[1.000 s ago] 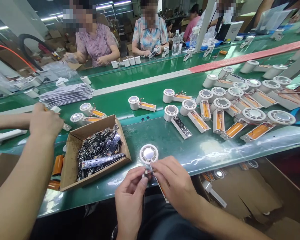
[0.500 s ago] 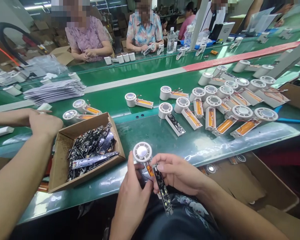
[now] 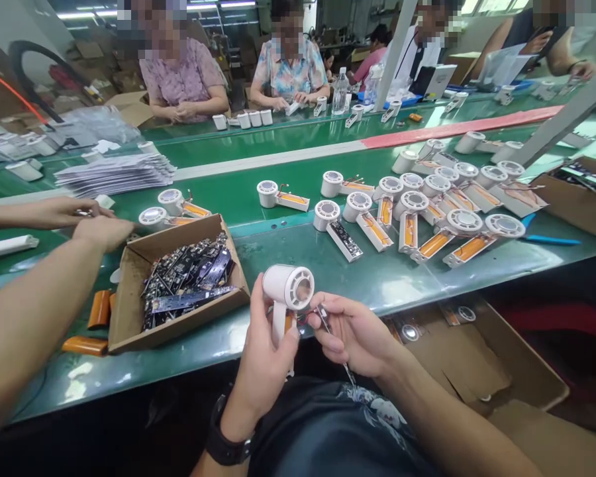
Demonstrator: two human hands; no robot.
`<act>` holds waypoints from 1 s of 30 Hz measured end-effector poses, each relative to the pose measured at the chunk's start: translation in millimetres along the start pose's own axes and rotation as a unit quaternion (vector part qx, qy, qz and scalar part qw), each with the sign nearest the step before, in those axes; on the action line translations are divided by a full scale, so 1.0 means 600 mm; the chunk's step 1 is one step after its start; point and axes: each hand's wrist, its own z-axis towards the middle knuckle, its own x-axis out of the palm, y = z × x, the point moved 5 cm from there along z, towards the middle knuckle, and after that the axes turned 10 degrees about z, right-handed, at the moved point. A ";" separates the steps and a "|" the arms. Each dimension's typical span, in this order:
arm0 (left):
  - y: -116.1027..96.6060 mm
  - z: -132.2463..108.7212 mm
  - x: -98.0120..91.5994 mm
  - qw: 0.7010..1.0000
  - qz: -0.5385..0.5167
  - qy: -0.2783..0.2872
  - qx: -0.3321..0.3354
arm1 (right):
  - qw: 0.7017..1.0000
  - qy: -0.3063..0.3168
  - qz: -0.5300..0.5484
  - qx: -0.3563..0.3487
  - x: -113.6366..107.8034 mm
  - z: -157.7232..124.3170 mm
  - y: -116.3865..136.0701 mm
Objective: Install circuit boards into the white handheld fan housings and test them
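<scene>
My left hand (image 3: 265, 364), with a black watch at the wrist, is wrapped round the handle of a white handheld fan (image 3: 282, 286). The fan's round head is tilted, its slotted face turned right; a bit of orange shows in the handle. In my right hand (image 3: 355, 331) a narrow black circuit board (image 3: 322, 313) is pinched between thumb and fingers, seen nearly edge-on. Thin wires run between fan and board; their ends cannot be made out. Left of my hands stands a cardboard box (image 3: 189, 323) holding many loose circuit boards (image 3: 183, 278).
Several open fans (image 3: 412, 202) with orange batteries cover the right of the green bench. A co-worker's arms (image 3: 44, 285) reach in from the left, near loose orange batteries (image 3: 85, 346). A paper stack (image 3: 116, 175) lies behind. Another open carton (image 3: 521, 351) sits below the bench, right.
The fan has been turned in my left hand, so its head now faces right. The circuit board has swung from face-up to nearly edge-on, a little away from the handle.
</scene>
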 end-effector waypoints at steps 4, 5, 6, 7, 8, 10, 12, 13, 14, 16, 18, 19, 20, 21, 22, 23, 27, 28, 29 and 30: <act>-0.003 -0.013 -0.016 0.989 0.133 0.006 -0.060 | 1.000 -0.006 -0.001 -0.022 0.008 -0.003 -0.009; -0.006 -0.014 -0.020 0.988 0.142 0.012 -0.052 | 1.000 -0.008 -0.004 -0.029 0.010 -0.003 -0.010; -0.010 -0.014 -0.022 0.990 0.138 0.023 -0.031 | 0.999 -0.009 -0.009 -0.036 0.012 -0.002 -0.011; -0.014 -0.014 -0.023 0.991 0.127 0.035 -0.006 | 0.999 -0.010 -0.015 -0.044 0.013 0.000 -0.010; -0.017 -0.012 -0.024 0.992 0.118 0.042 0.013 | 0.998 -0.010 -0.022 -0.055 0.014 0.001 -0.009; -0.014 -0.007 -0.027 0.992 0.119 0.037 0.017 | 0.996 -0.005 -0.039 -0.076 0.017 0.004 -0.004; -0.007 -0.001 -0.026 0.989 0.144 0.022 -0.010 | 0.995 0.009 -0.063 -0.082 0.019 0.004 -0.002; -0.004 0.002 -0.025 0.987 0.160 0.012 -0.022 | 0.994 0.017 -0.075 -0.077 0.020 0.004 -0.003; -0.002 0.005 -0.024 0.983 0.180 -0.001 -0.027 | 0.994 0.026 -0.084 -0.068 0.021 0.004 -0.005; -0.001 0.010 -0.024 0.975 0.220 -0.032 -0.019 | 0.993 0.041 -0.092 -0.055 0.023 0.005 -0.012; -0.003 0.013 -0.025 0.967 0.250 -0.055 0.001 | 0.992 0.052 -0.098 -0.052 0.025 0.005 -0.020; -0.003 0.014 -0.026 0.964 0.260 -0.060 0.013 | 0.991 0.056 -0.107 -0.051 0.025 0.006 -0.023; -0.003 0.014 -0.028 0.960 0.272 -0.060 0.024 | 0.989 0.058 -0.123 -0.051 0.026 0.006 -0.024; -0.003 0.014 -0.030 0.955 0.288 -0.056 0.033 | 0.986 0.060 -0.150 -0.051 0.026 0.005 -0.024; -0.003 0.013 -0.032 0.948 0.310 -0.053 0.040 | 0.979 0.058 -0.190 -0.050 0.027 0.002 -0.021; -0.002 0.012 -0.034 0.940 0.335 -0.048 0.048 | 0.967 0.049 -0.246 -0.048 0.027 -0.001 -0.017; 0.001 0.007 -0.032 0.912 0.399 -0.009 0.091 | 0.824 -0.018 -0.563 -0.063 0.029 -0.020 0.009; 0.001 0.006 -0.031 0.910 0.404 -0.005 0.096 | 0.769 -0.041 -0.634 -0.075 0.030 -0.024 0.015; 0.001 0.006 -0.030 0.909 0.406 -0.008 0.094 | 0.715 -0.067 -0.690 -0.087 0.031 -0.027 0.019; 0.000 0.006 -0.029 0.911 0.404 -0.011 0.087 | 0.667 -0.098 -0.732 -0.098 0.031 -0.028 0.021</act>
